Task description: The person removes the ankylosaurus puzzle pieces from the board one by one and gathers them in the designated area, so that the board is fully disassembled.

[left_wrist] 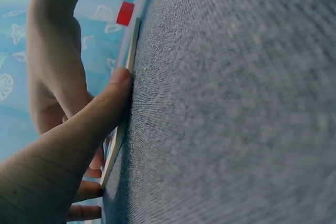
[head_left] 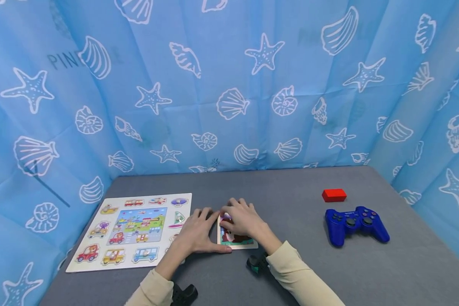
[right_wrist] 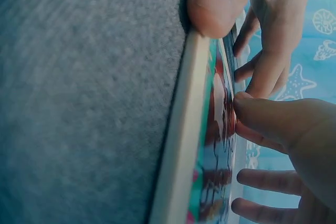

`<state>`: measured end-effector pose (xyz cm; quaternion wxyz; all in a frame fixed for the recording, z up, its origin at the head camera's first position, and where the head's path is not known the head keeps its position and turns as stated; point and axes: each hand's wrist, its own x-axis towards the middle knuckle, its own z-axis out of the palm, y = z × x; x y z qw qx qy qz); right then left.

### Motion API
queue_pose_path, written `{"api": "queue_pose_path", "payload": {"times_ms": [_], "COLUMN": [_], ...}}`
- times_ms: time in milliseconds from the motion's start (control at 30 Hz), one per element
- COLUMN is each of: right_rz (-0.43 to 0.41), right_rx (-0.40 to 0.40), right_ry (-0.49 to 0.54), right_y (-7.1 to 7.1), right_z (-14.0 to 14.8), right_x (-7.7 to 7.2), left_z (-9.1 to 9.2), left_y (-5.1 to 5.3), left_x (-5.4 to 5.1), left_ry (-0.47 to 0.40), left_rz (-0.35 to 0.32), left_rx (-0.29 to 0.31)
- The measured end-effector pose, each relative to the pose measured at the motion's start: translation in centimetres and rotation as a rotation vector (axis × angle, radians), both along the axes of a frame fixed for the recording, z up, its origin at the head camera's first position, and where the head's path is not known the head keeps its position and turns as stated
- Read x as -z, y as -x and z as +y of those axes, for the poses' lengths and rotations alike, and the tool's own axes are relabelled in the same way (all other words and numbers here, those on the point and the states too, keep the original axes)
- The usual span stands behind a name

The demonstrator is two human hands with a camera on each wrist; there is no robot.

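A small picture puzzle board (head_left: 237,245) with a pale wooden rim lies flat on the table, showing a brown and white figure on a coloured ground. My left hand (head_left: 196,233) holds it at its left side, the thumb (right_wrist: 210,9) against the near edge and the fingers towards the far left corner. Over the picture is my right hand (head_left: 242,219). Its thumb and index finger pinch a reddish-brown puzzle piece (right_wrist: 229,121) near the upper left, while the other fingers (right_wrist: 268,179) reach out straight. Part of the picture is hidden under this hand.
To the left lies a large vehicle puzzle board (head_left: 112,204), partly behind the left hand. A red block (head_left: 334,195) and a blue game controller (head_left: 355,223) are on the right of the grey table (head_left: 290,191). A blue shell-patterned curtain (head_left: 229,85) hangs behind.
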<state>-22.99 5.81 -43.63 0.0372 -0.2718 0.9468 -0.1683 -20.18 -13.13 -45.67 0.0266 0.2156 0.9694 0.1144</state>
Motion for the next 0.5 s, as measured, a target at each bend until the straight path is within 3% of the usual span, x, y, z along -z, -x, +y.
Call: {"api": "queue_pose_path", "payload": {"times_ms": [233, 500], "right_rz": [0.027, -0.111], "right_rx": [-0.027, -0.032], "right_ry": [-0.027, 0.047], "right_y": [-0.05, 0.14], "right_z": [-0.23, 0.09], "right_x": [-0.22, -0.07], "left_z": [0.18, 0.3], "left_y": [0.03, 0.05], "left_x": [-0.09, -0.16], "left_ry": [0.023, 0.02], "left_rz": [-0.02, -0.036], "left_rx": [-0.01, -0.003]}}
